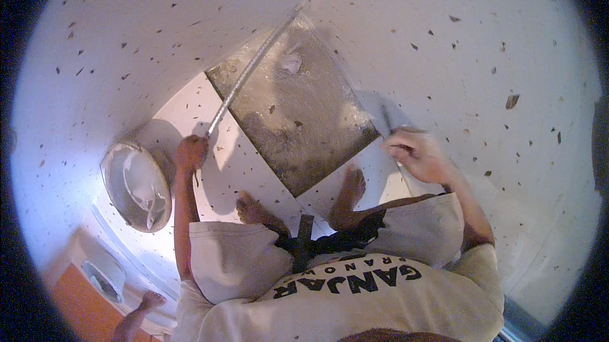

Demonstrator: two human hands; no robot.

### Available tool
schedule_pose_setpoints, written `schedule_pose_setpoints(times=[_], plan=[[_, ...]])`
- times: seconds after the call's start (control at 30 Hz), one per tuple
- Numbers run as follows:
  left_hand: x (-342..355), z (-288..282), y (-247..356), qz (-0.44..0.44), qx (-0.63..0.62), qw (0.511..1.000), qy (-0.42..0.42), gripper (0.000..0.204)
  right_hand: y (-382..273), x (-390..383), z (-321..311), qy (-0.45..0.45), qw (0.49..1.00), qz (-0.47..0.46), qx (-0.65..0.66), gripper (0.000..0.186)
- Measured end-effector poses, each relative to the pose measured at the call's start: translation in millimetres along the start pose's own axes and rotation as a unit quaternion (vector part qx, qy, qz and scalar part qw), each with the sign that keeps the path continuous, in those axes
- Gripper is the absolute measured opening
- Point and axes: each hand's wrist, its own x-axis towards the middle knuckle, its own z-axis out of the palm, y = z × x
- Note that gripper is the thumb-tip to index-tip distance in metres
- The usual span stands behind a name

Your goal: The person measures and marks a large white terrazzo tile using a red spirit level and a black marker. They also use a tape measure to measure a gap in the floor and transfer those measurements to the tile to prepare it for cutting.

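My left hand (191,154) is closed round the near end of a long, thin silvery rod (250,69). It slants up and away to the far corner where the two walls meet. Whether it is stiff or a hose, I cannot tell. My right hand (415,155) is raised by the right wall, blurred, its fingers curled together. A dark thin shape shows just beyond the fingertips, and I cannot tell whether it is held or a shadow. Between the hands lies a rough grey bare floor patch (304,133), bordered by speckled white tiles (250,152).
A bucket (166,209) with pale grey material and a light-coloured tool in it stands at left. A crumpled whitish thing (292,63) lies on the bare patch. Speckled pale walls (457,63) close in both sides. Another person's hand (152,300) shows at lower left, near an orange surface (79,301).
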Motion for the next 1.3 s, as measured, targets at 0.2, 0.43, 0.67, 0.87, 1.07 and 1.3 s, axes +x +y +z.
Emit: schedule_pose_setpoints(times=[0.2,0.43,0.67,0.87,1.07,1.3], plan=[[-35,-17,81,-0.006,-0.367,0.921,-0.128,0.024,134,3,172,-0.135,0.982,0.038,-0.126,0.013],[-62,36,120,0.016,-0.453,0.861,-0.229,0.031,162,20,242,-0.107,0.991,0.019,-0.073,0.015],[-95,110,152,-0.018,-0.466,0.789,-0.399,0.028,167,47,233,-0.138,0.976,0.127,-0.109,0.026],[-104,60,194,0.007,-0.438,0.817,-0.376,0.025,147,56,239,0.014,0.997,0.054,-0.045,0.049],[-87,68,230,-0.016,-0.547,0.728,-0.412,0.035,81,48,235,-0.205,0.926,0.047,0.313,0.058],[-57,61,253,0.095,-0.560,0.722,-0.396,0.036,84,33,263,-0.125,0.865,0.176,0.453,0.049]])
